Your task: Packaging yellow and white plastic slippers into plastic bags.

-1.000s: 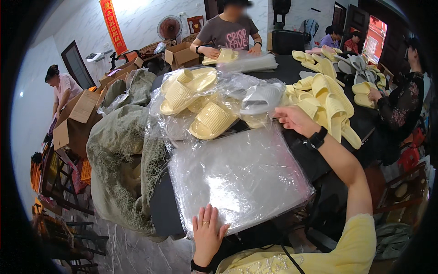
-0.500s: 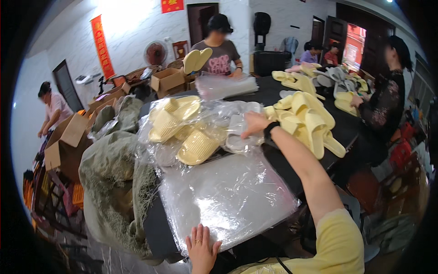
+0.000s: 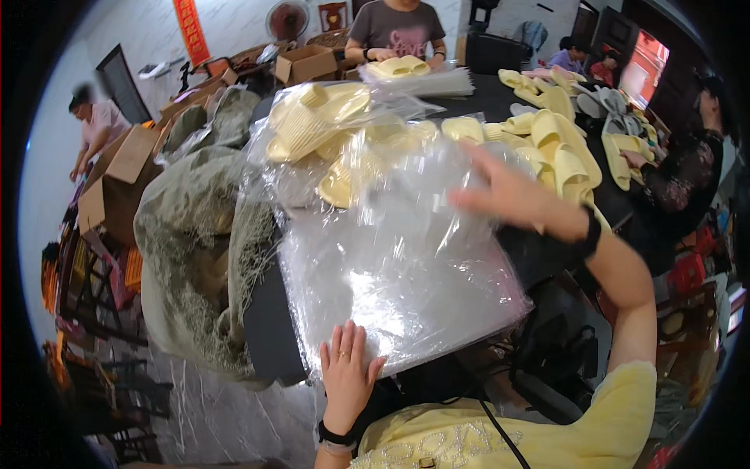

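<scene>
A stack of clear plastic bags covers the near part of the black table. My left hand lies flat on its near edge, fingers spread. My right hand is over the stack's far right side, blurred by motion, its fingers stretched out and apart; whether it touches the plastic cannot be made out. Beyond the stack is a heap of bagged yellow slippers, partly behind shiny, blurred plastic. Loose yellow slippers are piled beyond my right hand.
A green woven sack stands left of the table, with open cardboard boxes behind it. Across the table a person has yellow slippers on a stack of bags. Another person handles slippers at the right.
My right hand has left the bagged grey slipper and come back over the bag stack. My left hand stays on the near edge. The view has tilted down; the far person's slippers are lower.
</scene>
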{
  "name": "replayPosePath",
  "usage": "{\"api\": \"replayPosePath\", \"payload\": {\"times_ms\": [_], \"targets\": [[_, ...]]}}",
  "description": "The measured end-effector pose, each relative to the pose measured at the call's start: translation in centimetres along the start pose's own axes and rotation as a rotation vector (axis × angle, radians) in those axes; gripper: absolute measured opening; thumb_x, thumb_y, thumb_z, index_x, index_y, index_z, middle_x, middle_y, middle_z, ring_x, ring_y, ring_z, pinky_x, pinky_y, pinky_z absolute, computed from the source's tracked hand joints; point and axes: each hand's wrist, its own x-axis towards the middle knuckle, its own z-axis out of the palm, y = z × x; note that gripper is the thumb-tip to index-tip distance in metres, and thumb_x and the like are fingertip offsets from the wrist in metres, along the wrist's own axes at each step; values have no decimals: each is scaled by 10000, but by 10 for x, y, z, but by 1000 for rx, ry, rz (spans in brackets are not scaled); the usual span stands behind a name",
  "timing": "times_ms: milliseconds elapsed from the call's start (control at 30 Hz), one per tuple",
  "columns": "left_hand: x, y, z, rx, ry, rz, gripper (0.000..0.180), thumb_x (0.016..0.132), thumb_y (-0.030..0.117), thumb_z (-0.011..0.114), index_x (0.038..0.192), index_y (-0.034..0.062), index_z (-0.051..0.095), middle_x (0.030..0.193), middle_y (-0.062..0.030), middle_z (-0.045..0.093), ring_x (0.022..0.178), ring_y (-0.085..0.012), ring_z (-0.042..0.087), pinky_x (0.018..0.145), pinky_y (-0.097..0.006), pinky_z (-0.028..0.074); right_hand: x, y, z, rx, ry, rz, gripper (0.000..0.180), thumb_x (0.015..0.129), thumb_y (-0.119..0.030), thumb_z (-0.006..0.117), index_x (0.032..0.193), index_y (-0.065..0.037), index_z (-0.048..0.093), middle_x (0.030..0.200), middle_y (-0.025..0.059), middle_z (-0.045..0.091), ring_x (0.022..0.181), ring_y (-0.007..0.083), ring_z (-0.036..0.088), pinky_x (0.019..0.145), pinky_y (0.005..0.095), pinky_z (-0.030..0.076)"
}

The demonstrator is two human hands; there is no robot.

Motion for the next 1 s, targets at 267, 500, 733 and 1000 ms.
{"api": "replayPosePath", "payload": {"times_ms": [267,500,733,1000], "targets": [[-1,-4,-10,-96,-8,-38,453,844,288,626,1196,23,517,1309,-168,465,1252,-351,396,1022,-475,289,-75,31,76,-210,-82,-270,507,833,-179,636,1273,-21,441,1223,188,455,1108,317,499,946,346,403],[12,4,-21,-694,389,-530,279,878,142,603,1109,-1,536,960,-83,636,745,-133,568,650,-276,442,-42,118,45,-307,184,-10,316,829,-121,577,1138,-63,540,1060,145,512,954,342,547,822,385,457],[18,-7,-7,-364,237,-387,390,792,97,678,1142,-11,544,833,-90,610,677,-182,550,643,-302,447,-19,117,56,323,-284,101,448,827,-97,660,1253,-40,534,1083,85,593,850,93,531,789,258,453],[14,-4,-15,-129,339,-297,408,783,54,649,1179,32,552,801,-88,581,773,-249,541,739,-372,400,-16,125,69,-183,-255,-519,647,745,-244,764,1299,-55,490,1094,120,565,917,210,527,833,318,431]]}}
